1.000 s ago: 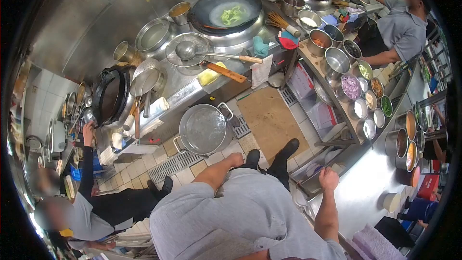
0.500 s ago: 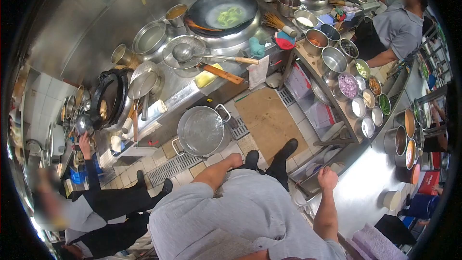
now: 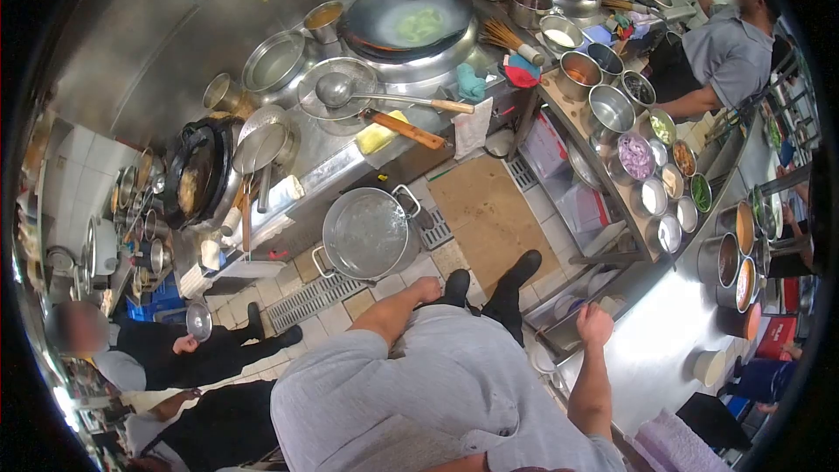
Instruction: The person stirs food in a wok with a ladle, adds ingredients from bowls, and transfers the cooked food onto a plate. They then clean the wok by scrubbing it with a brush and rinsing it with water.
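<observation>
My left hand point(image 3: 426, 289) is closed with nothing visible in it, held low in front of my body. A large two-handled metal pot point(image 3: 371, 245) of clear liquid stands just beyond it, beside the stove. My right hand point(image 3: 595, 323) makes a loose fist over the left edge of a steel counter point(image 3: 629, 350); I see nothing in it. On the stove ahead, a steaming wok point(image 3: 371, 22) contains green vegetables point(image 3: 421, 26). A ladle point(image 3: 335, 90) lies across a round strainer point(image 3: 308, 100) in front of the wok.
Containers of chopped onion point(image 3: 635, 156) and other ingredients crowd the right-hand shelf. One co-worker point(image 3: 730, 48) stands far right; another point(image 3: 140, 341), at left, holds a metal bowl point(image 3: 199, 322). A brown mat point(image 3: 489, 223) and floor drain point(image 3: 319, 306) lie ahead.
The co-worker at left has drawn back from the left wok, and a metal bowl now shows in that person's hand. Both my hands stay nearly still.
</observation>
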Action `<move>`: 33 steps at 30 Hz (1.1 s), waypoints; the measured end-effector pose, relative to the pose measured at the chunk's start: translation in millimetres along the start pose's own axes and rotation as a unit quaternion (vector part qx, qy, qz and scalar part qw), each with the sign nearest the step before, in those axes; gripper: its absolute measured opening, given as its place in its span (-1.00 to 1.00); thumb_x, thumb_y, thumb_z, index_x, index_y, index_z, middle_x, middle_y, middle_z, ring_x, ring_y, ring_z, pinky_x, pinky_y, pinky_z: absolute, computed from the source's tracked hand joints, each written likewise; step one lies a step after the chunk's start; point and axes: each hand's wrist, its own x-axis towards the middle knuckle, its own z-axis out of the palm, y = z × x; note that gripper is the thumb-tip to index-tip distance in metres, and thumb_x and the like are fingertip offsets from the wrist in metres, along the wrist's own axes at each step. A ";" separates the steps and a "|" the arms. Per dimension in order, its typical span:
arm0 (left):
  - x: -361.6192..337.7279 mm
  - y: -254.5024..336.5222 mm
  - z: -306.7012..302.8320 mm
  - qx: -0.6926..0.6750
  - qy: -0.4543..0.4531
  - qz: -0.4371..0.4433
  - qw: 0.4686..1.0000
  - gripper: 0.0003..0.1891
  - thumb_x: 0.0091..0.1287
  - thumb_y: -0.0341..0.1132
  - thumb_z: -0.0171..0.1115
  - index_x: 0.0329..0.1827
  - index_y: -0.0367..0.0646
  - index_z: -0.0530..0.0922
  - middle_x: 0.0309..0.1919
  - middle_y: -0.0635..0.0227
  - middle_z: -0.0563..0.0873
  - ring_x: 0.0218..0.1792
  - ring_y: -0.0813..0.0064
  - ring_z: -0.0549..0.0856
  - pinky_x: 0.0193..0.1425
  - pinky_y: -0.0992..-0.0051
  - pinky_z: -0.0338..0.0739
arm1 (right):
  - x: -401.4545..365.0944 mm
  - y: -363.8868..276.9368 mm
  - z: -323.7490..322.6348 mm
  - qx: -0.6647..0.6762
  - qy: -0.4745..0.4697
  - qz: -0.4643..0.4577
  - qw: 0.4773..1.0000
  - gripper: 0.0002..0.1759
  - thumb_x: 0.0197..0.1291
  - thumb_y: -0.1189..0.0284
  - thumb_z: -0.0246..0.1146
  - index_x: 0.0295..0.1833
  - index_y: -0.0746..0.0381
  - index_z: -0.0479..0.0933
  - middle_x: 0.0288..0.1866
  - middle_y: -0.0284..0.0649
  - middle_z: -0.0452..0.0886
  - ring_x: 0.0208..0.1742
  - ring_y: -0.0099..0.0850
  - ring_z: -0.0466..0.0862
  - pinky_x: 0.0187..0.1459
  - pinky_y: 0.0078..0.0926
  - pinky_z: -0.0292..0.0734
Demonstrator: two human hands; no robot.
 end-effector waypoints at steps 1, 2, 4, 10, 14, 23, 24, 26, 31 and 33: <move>-2.1 1.9 -3.1 0.003 0.002 0.001 1.000 -0.57 0.35 -0.12 0.04 -0.27 -0.28 0.78 -0.14 -0.15 0.78 -0.03 -0.12 0.76 0.09 0.00 0.67 | -0.9 -0.9 -1.6 0.001 -0.001 0.001 1.000 -0.63 0.36 0.12 0.22 -0.35 0.17 0.66 -0.39 0.06 0.75 -0.33 0.10 0.78 -0.22 0.07 0.69; -4.5 3.8 -6.1 0.006 0.003 0.001 1.000 -0.57 0.35 -0.13 0.03 -0.28 -0.27 0.78 -0.14 -0.14 0.78 -0.03 -0.11 0.76 0.09 0.00 0.67 | -1.9 -1.4 -2.7 0.001 -0.002 0.002 1.000 -0.63 0.36 0.12 0.22 -0.35 0.17 0.66 -0.39 0.06 0.75 -0.33 0.11 0.78 -0.22 0.07 0.69; -14.7 17.1 -24.8 0.008 -0.005 0.002 1.000 -0.58 0.35 -0.13 0.03 -0.28 -0.26 0.79 -0.15 -0.13 0.78 -0.03 -0.09 0.77 0.09 0.01 0.67 | -2.9 -1.9 -4.1 0.006 0.001 0.000 1.000 -0.63 0.36 0.13 0.23 -0.36 0.17 0.66 -0.40 0.07 0.75 -0.33 0.11 0.78 -0.23 0.07 0.68; -13.0 15.6 -24.9 0.005 -0.014 -0.011 1.000 -0.58 0.35 -0.14 0.02 -0.28 -0.27 0.78 -0.12 -0.14 0.77 -0.04 -0.07 0.77 0.11 0.04 0.67 | -1.1 1.6 1.4 -0.006 -0.009 0.002 1.000 -0.62 0.40 0.12 0.22 -0.34 0.19 0.61 -0.39 0.04 0.74 -0.33 0.09 0.77 -0.24 0.06 0.67; -15.8 18.5 -32.6 -0.006 -0.033 -0.012 0.999 -0.57 0.35 -0.13 0.04 -0.22 -0.33 0.76 -0.11 -0.17 0.77 -0.01 -0.10 0.76 0.13 0.06 0.66 | -2.4 -0.8 -2.0 0.000 -0.007 0.002 1.000 -0.62 0.39 0.13 0.22 -0.35 0.20 0.61 -0.40 0.05 0.74 -0.33 0.09 0.77 -0.24 0.06 0.67; -10.5 9.8 -22.0 -0.029 -0.010 -0.032 0.999 -0.54 0.35 -0.10 0.07 -0.16 -0.40 0.74 -0.06 -0.22 0.76 0.02 -0.14 0.76 0.16 0.05 0.65 | -2.2 -1.2 -4.0 0.015 -0.008 0.003 1.000 -0.60 0.39 0.11 0.23 -0.34 0.21 0.62 -0.39 0.06 0.74 -0.33 0.10 0.77 -0.24 0.07 0.67; -11.2 12.3 -25.1 -0.029 -0.021 -0.042 0.998 -0.53 0.36 -0.10 0.07 -0.17 -0.40 0.74 -0.05 -0.22 0.76 0.02 -0.14 0.76 0.16 0.05 0.65 | -2.0 -1.0 -3.6 0.013 -0.008 0.003 1.000 -0.60 0.39 0.11 0.23 -0.34 0.21 0.62 -0.39 0.06 0.74 -0.32 0.10 0.77 -0.24 0.07 0.67; -11.2 17.5 -32.3 -0.030 -0.043 -0.061 0.997 -0.53 0.37 -0.09 0.05 -0.19 -0.39 0.74 -0.04 -0.22 0.76 0.03 -0.13 0.76 0.17 0.06 0.65 | -1.6 -0.5 -2.1 0.008 -0.009 0.003 1.000 -0.60 0.39 0.10 0.22 -0.33 0.21 0.62 -0.39 0.06 0.74 -0.32 0.10 0.77 -0.23 0.07 0.67; -12.8 19.4 -35.9 -0.015 -0.040 -0.038 0.998 -0.52 0.40 -0.08 0.04 -0.19 -0.37 0.75 -0.03 -0.21 0.75 0.04 -0.12 0.75 0.17 0.06 0.64 | -1.9 0.6 -1.4 0.013 -0.013 0.008 1.000 -0.60 0.39 0.10 0.21 -0.32 0.20 0.62 -0.39 0.06 0.74 -0.31 0.11 0.77 -0.22 0.08 0.67; -11.5 19.9 -37.6 -0.014 -0.046 -0.039 0.998 -0.53 0.40 -0.08 0.04 -0.18 -0.36 0.75 -0.03 -0.20 0.75 0.03 -0.12 0.75 0.17 0.07 0.64 | -1.6 -0.4 -2.8 0.015 -0.013 0.010 1.000 -0.61 0.39 0.10 0.21 -0.33 0.20 0.62 -0.39 0.06 0.74 -0.31 0.11 0.77 -0.22 0.08 0.67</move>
